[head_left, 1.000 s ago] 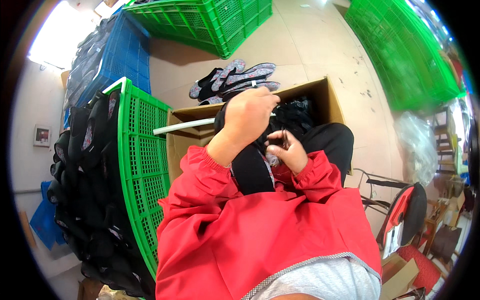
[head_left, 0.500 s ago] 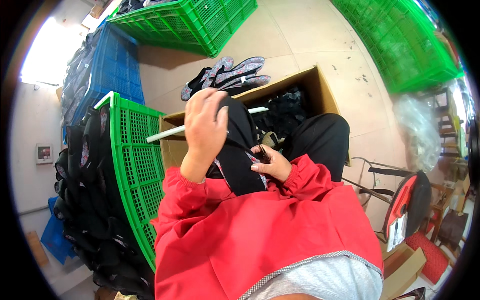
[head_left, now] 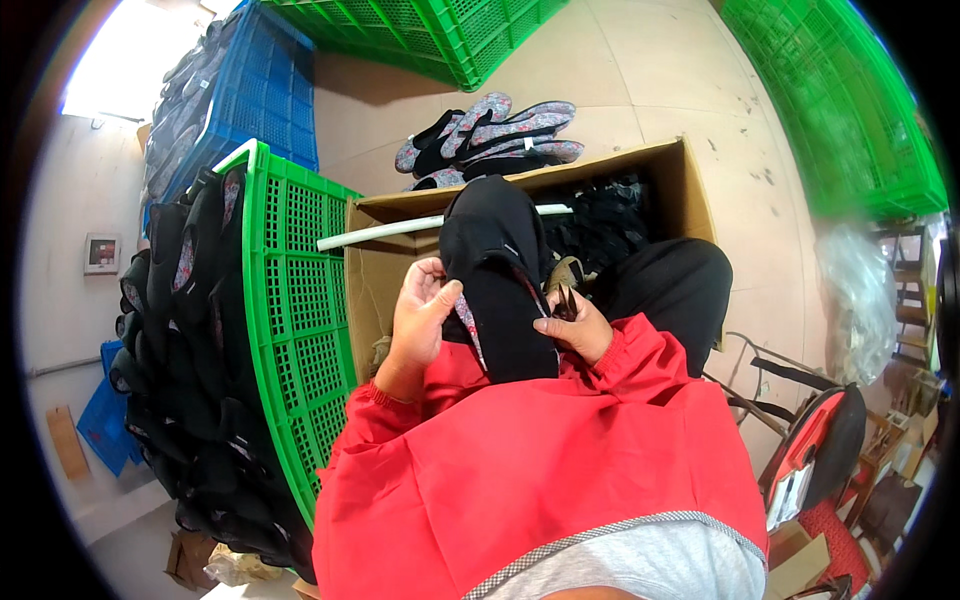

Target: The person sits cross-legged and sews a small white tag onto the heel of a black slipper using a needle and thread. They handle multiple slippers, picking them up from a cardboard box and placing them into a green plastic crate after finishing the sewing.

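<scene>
Left of the knees, a green crate (head_left: 300, 260), heaped with black shoes (head_left: 190, 330). Ahead, a box (head_left: 692, 195) holding dark scraps (head_left: 600, 225); white rod (head_left: 390, 233) laid across. Beyond it, a loose pile (head_left: 490, 135) of floral-lined shoes on the floor (head_left: 650, 80). Over the left thigh (head_left: 480, 212), a black shoe (head_left: 505, 330), lining showing along both edges; black on black, its far end is hard to make out. Left hand (head_left: 424, 312) half closed, pinching the shoe's left edge. Right hand (head_left: 582, 328) curled round dark snips (head_left: 568, 303), thumb on the right edge.

Risks, my judgement: the snips' points sit close to the lining and could snag it if the right hand rolls inward; the shoe could slide off the thigh into the box if the left pinch slackens.

Change: half a second ago the left hand was raised, off the shoe; now it grips. Right hand keeps its edge.
</scene>
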### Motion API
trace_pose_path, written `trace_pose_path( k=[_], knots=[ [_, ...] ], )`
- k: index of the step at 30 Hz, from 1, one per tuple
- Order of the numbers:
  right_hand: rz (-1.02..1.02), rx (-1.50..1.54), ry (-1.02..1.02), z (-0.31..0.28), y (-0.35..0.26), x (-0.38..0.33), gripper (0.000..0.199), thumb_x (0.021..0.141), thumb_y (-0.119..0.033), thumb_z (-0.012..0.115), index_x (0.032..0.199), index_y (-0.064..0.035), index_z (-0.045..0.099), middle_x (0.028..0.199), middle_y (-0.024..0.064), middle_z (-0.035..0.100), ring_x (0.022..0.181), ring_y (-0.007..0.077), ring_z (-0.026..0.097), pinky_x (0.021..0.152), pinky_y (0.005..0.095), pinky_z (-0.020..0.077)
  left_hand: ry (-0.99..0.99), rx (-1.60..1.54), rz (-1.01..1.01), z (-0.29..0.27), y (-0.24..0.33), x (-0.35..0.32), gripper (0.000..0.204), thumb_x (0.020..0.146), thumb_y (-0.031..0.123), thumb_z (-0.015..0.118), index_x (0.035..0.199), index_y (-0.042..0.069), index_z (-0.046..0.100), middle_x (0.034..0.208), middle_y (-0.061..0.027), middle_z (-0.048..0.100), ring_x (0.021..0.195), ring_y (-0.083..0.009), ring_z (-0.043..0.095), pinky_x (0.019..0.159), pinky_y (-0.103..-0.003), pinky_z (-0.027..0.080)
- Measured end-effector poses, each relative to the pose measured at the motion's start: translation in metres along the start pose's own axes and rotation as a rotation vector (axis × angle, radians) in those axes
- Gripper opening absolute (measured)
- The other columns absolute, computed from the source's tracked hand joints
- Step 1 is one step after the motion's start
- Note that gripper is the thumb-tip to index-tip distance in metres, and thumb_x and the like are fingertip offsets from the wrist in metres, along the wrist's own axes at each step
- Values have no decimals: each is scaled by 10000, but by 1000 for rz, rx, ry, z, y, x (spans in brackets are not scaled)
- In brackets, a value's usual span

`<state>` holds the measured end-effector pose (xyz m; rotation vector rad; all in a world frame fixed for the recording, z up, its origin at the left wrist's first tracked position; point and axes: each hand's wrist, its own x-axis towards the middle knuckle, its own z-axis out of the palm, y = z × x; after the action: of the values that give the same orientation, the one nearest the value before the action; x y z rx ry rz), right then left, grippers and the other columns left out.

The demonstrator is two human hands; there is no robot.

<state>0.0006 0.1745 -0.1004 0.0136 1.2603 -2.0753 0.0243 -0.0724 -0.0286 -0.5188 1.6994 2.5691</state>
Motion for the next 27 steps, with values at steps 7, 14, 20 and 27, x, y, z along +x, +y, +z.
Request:
trace_pose_path(
  k=[7, 14, 20, 27],
  knots=[
    [-90, -157, 80, 5, 8, -3, 249, 827, -76, 769, 928, -98, 543, 836, -78, 474, 766, 31, 436, 703, 196, 381, -135, 59, -77, 7, -11, -21, 372, 848, -67, 667, 1146, 49, 477, 1046, -11, 568, 959, -105, 565, 873, -256, 469],
    [-60, -191, 38, 2, 11, 0, 236, 832, -85, 763, 926, -98, 547, 831, -72, 485, 765, 41, 452, 710, 217, 399, -261, -285, -137, 6, -14, -28, 319, 831, -117, 640, 1069, 72, 545, 1071, -24, 610, 976, -130, 606, 874, -274, 496],
    [-95, -63, 118, 3, 10, -11, 219, 844, -44, 725, 947, -87, 537, 857, -31, 547, 798, 72, 518, 745, 240, 438, 42, 830, 653, 30, -20, -29, 289, 752, -84, 739, 748, 48, 482, 743, -39, 507, 668, -153, 538, 591, -299, 421],
    [1, 151, 230, -1, -5, -12, 170, 885, -73, 660, 976, -112, 522, 778, -22, 547, 638, 87, 542, 579, 227, 451, 245, 502, 414, 82, -22, -3, 238, 917, 154, 677, 1003, 6, 511, 862, -32, 548, 757, -97, 507, 654, -249, 445]
  ],
)
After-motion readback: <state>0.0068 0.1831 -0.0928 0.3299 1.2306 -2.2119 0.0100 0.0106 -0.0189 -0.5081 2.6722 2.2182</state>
